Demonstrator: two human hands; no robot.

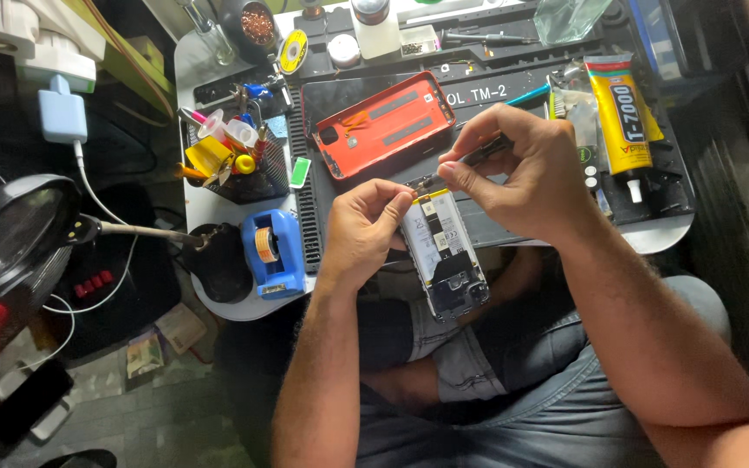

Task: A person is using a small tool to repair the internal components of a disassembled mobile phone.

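gripping an opened phone (446,251) by its upper left edge with the left hand (364,227), holding it tilted over the near edge of the dark work mat (496,227), above the lap. pinching a thin dark tool (470,161) in the closed right hand (520,173), tip touching the phone's top end. lying just behind on the mat: a red back cover (381,123), with a blue tape dispenser (270,251) sitting to the left and a yellow glue tube (621,117) to the right.
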